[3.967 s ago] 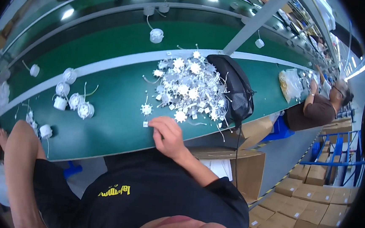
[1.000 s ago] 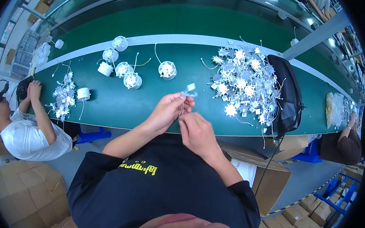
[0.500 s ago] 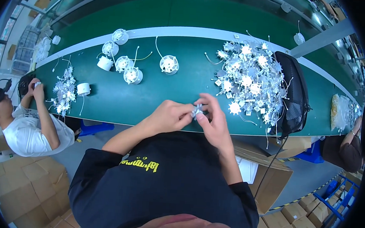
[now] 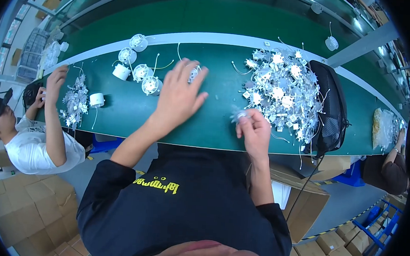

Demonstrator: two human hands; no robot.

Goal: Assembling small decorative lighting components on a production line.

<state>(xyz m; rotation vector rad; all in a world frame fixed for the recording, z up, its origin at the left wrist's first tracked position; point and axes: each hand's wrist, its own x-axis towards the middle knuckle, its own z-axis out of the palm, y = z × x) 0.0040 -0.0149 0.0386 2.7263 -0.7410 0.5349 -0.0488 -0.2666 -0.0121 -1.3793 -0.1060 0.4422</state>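
Observation:
My left hand reaches out over the green bench with its fingers spread, partly covering a white round fan-like housing; whether it touches the housing I cannot tell. Between thumb and fingers my right hand pinches a small silvery star-shaped part, slightly blurred. Just right of that hand lies a large heap of similar star-shaped parts with thin white wires. Left of my left hand stand several more white round housings, some with wires sticking up.
A black mesh-sided bag borders the heap on the right. At left, a smaller pile of star-shaped parts and a white cup-like housing lie near a co-worker. Behind the bench runs a pale rail. Cardboard boxes stand below.
My hands have parted. The left let go of the star-shaped part and moved up and left to the housing; the right shifted right, keeping the part. The left co-worker raised a hand.

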